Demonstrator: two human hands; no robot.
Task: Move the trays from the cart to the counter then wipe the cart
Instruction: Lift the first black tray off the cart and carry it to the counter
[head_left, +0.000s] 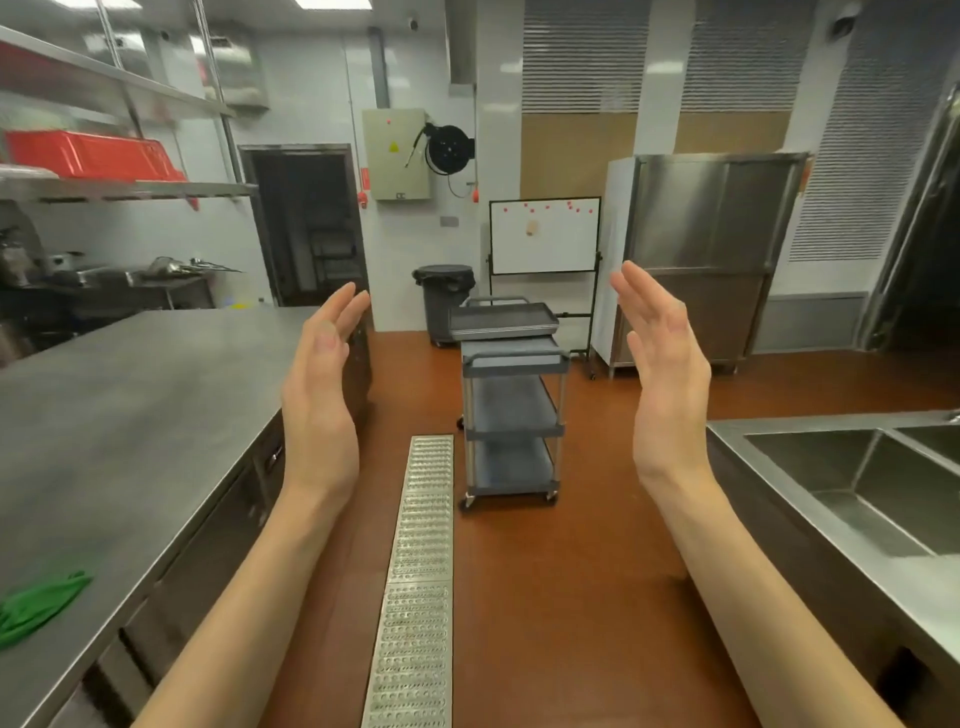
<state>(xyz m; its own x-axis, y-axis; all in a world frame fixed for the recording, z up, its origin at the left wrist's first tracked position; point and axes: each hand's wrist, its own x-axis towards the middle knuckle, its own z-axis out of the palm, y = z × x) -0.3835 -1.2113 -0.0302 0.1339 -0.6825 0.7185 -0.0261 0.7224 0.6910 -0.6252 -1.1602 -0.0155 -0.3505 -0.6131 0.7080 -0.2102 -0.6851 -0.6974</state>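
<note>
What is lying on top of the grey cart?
Grey trays lie stacked on the top shelf of the cart. Their exact number is unclear. The two lower shelves look bare; anything under the stack is hidden.

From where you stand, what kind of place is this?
Most likely a commercial kitchen: a long steel counter, a deep steel sink, and a wheeled cart carrying trays.

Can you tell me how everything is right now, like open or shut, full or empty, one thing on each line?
left hand: open, raised, holding nothing
right hand: open, raised, holding nothing
trays: stacked on the cart's top shelf
cart: lower shelves bare, standing on the floor
counter: no trays on it
green cloth: lying crumpled on the counter
sink: empty
bin: lid on
doorway: open, dark inside
</note>
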